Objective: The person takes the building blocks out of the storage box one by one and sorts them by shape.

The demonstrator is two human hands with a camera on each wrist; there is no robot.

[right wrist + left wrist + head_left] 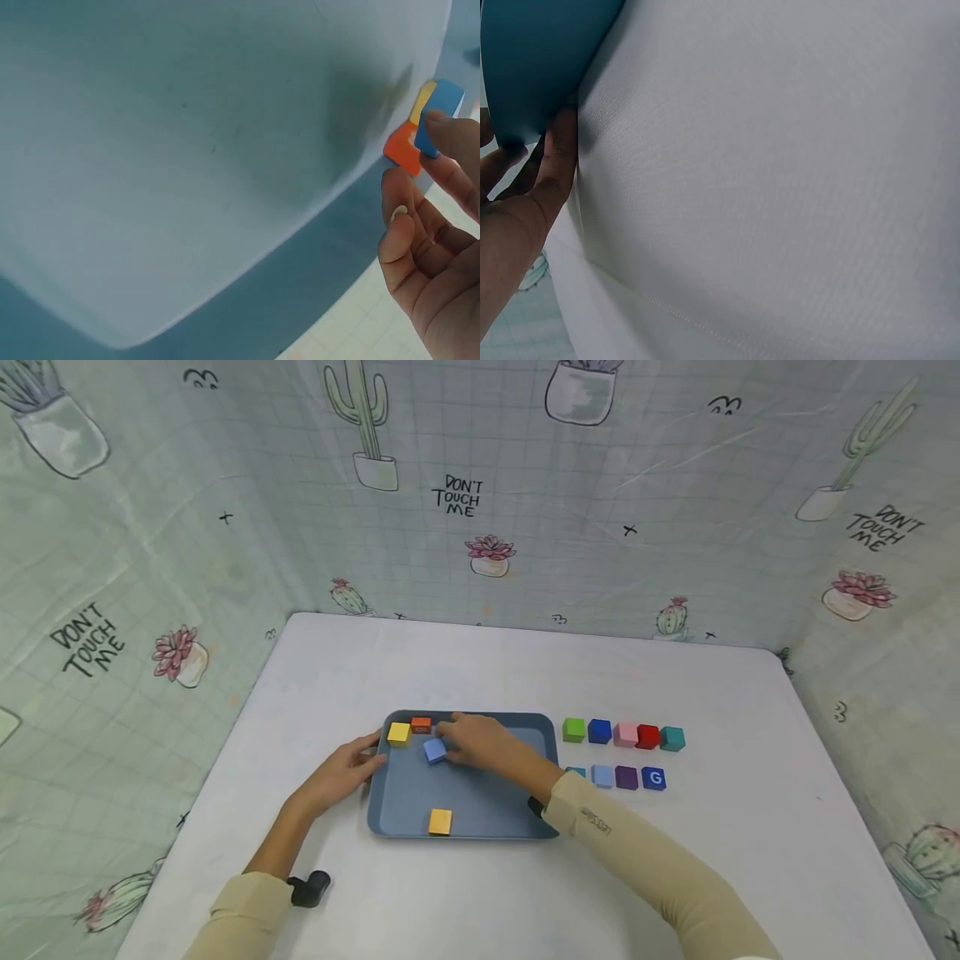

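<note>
Inside the grey-blue tray [480, 810], my right hand [480, 742] pinches a light blue block [434, 751] above the tray floor. In the right wrist view the blue block [442, 109] sits between fingertips, overlapping an orange block [405, 148] and a yellow block [424, 101]. That yellow block [399, 735] and orange-red block [422, 725] rest in the tray's back left corner. My left hand [341, 777] touches the tray's left rim with its fingers fairly straight. The left wrist view shows those fingers [561, 154] against the tray's outer wall [544, 67].
An orange-yellow block [440, 822] lies near the tray's front edge. Right of the tray, two rows of coloured blocks stand on the white table [750, 793], among them a green block [573, 730] and a blue block marked G [654, 778]. Patterned cloth [525, 527] hangs behind.
</note>
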